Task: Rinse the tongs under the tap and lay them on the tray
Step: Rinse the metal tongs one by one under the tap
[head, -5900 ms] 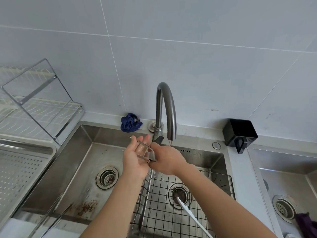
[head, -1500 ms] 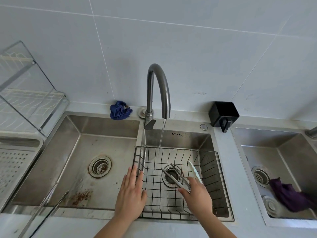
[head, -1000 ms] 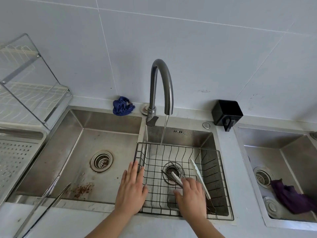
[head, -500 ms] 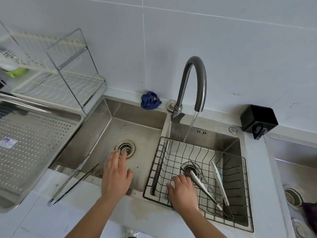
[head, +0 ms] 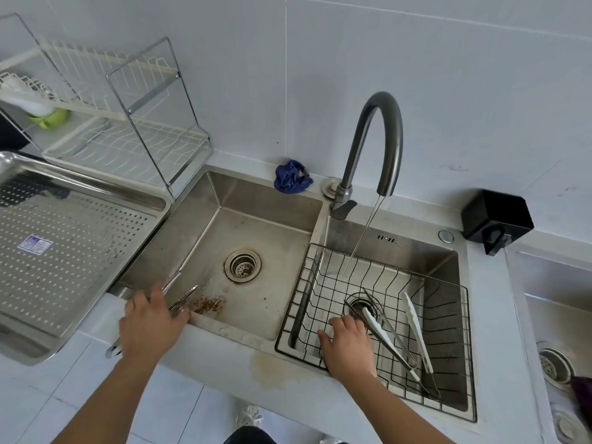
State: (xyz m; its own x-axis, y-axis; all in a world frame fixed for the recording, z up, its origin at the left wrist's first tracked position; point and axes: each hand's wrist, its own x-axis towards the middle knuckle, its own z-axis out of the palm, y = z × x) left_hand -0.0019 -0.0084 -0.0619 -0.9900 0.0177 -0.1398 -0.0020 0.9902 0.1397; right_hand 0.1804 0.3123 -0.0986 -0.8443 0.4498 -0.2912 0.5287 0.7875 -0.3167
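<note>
Our left hand (head: 150, 318) covers the metal tongs (head: 181, 291) on the sink's front edge, fingers curling (grip unclear). We close firmly mid-arm before lifting to the tap (head: 378, 145). Right hand (head: 347, 344) rests spread in the basket (head: 448, 315).

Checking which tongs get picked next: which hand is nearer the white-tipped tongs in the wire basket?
Right. The right hand rests beside the white-tipped tongs; the left hand is across the other basin.
</note>
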